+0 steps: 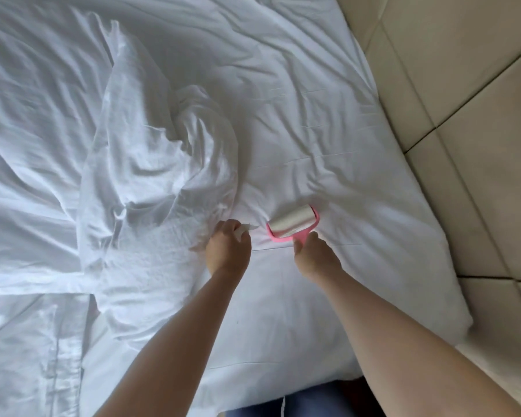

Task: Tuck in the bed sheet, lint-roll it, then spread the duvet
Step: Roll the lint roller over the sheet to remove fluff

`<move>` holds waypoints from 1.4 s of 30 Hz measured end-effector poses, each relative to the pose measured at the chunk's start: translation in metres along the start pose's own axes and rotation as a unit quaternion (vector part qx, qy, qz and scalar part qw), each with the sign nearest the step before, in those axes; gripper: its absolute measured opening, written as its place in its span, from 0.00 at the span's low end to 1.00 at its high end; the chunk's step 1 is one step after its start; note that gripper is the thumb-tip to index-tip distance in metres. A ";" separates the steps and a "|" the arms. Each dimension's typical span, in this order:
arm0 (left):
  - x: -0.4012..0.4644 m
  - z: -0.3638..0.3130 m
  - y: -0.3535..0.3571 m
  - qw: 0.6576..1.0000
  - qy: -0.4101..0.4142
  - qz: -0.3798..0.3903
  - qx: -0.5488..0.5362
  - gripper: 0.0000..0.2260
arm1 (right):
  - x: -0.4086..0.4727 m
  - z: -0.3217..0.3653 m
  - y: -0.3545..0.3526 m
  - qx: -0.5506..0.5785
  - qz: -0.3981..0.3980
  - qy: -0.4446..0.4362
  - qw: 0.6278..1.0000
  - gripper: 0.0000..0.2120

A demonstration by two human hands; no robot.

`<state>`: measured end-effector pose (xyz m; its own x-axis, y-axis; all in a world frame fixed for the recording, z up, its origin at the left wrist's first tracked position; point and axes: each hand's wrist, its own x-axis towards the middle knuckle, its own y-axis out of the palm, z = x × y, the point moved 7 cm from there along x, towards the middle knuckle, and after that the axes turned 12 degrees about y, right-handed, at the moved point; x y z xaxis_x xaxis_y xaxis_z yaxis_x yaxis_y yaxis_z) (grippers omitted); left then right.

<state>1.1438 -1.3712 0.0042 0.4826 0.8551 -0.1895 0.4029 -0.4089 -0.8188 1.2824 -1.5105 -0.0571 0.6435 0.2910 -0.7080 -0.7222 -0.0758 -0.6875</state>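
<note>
We're mid lint-rolling — right hand [313,254] grips the pink roller [292,224] on the sheet [328,139], left hand [227,246] clutches a white scrap [246,228], duvet [151,164] bunched at left, not yet spread — tuck can't be judged.

**No readable text in view**

No words, labels, brand marks, numbers or signs can be read anywhere in this view. The pink lint roller [292,225] shows a plain frame and a blank white roll, with no logo or print visible. The white bed sheet [313,139] and the bunched white duvet [151,182] carry no tag or lettering that can be seen. The cream floor tiles [478,115] beside the bed are plain and unmarked.
</note>
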 end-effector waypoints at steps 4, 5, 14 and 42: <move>-0.020 0.012 -0.014 1.000 -0.003 0.005 0.010 0.06 | -0.029 -0.014 0.003 -0.010 0.014 -0.015 1.000 0.22; -0.024 0.016 -0.018 1.000 -0.004 0.004 0.009 0.06 | -0.037 -0.017 0.007 -0.017 0.022 -0.019 0.999 0.22; -0.054 0.033 -0.031 0.999 0.024 0.016 -0.019 0.07 | -0.099 -0.036 0.075 0.006 0.055 0.039 0.998 0.22; -0.014 0.017 -0.049 0.995 0.087 0.052 0.020 0.07 | -0.082 -0.016 0.046 0.048 0.054 0.034 0.997 0.22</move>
<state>1.1040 -1.3576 0.0377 0.6485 0.7394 -0.1810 0.3141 -0.4765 -0.8212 1.2008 -1.5534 -0.0332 0.5732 0.2211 -0.7890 -0.8075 -0.0115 -0.5898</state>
